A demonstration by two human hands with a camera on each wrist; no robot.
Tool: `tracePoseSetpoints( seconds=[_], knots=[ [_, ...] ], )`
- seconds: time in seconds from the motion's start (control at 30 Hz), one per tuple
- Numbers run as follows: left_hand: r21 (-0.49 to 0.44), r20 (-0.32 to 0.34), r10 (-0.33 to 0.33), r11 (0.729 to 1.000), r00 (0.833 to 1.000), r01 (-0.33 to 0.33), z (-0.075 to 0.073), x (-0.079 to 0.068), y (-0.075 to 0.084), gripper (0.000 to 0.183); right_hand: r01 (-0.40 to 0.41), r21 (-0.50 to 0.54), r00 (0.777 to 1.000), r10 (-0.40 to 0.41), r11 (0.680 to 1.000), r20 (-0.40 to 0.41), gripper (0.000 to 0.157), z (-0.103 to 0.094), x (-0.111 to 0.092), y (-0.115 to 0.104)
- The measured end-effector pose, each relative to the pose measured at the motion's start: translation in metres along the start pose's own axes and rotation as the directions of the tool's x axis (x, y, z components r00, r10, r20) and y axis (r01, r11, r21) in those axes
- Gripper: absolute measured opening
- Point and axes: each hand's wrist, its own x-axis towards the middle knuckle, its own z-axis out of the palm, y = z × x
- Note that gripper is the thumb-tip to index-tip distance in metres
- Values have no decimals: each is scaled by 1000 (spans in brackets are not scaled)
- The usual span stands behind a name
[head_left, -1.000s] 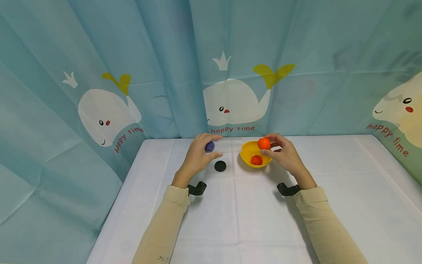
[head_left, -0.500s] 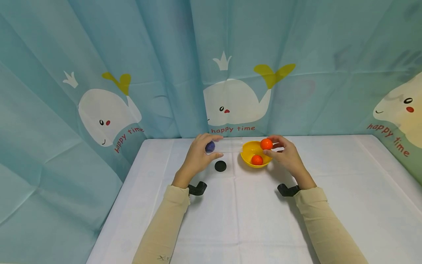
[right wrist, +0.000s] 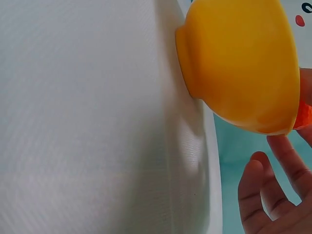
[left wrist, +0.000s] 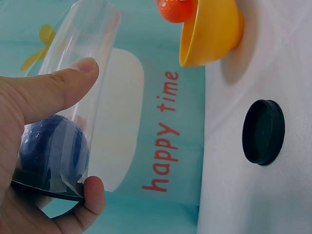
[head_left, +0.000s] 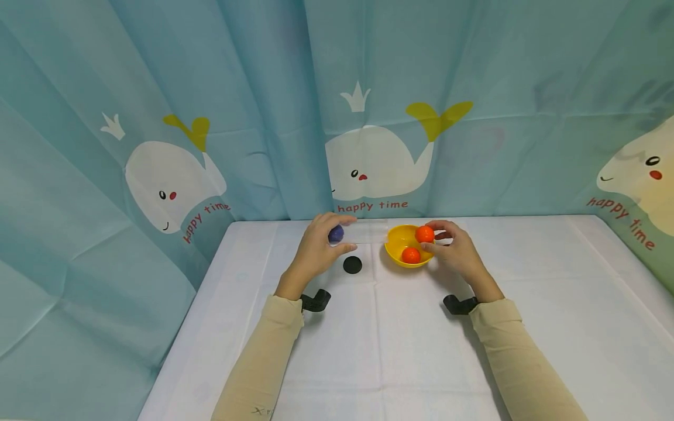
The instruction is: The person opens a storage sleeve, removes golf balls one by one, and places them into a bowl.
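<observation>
Head view: left hand point(head_left: 317, 241) curls round clear plastic tube point(head_left: 371, 231) left of round yellow bowl point(head_left: 392, 248); right hand point(head_left: 453, 247) pinches glossy orange ball point(head_left: 425, 234) at bowl's far-right rim. Slackened pinch could drop it.

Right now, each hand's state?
Left hand: holding a clear plastic tube, blue ball inside.
Right hand: pinching an orange ball at the rim of the round yellow bowl.

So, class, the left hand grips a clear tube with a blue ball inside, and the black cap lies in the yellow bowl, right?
No: the black cap lies on the cloth, not in the yellow bowl, as the head view shows. The left hand does grip the clear tube holding the blue ball.
</observation>
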Motion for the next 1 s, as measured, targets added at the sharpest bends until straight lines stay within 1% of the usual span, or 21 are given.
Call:
tracePoseSetpoints(
  seconds=[0.17,0.4,0.5,0.77,1.0],
  knots=[
    [-2,2,-1,1000,1000,1,0,0,0,53,-20,-5,999,20,1000,27,51,1,0,0],
    [1,6,1,1000,1000,-1,0,0,-1,53,-49,-1,998,49,999,41,51,1,-2,-2],
    [2,6,4,1000,1000,-4,0,0,-1,53,-48,0,998,47,999,48,52,2,-2,-1],
    [1,3,12,1000,1000,-12,1,0,-2,53,-17,0,999,17,1000,28,40,1,-1,1],
    [1,4,11,1000,1000,-11,0,0,-2,53,-33,7,999,33,999,15,38,0,-1,0]
  ],
)
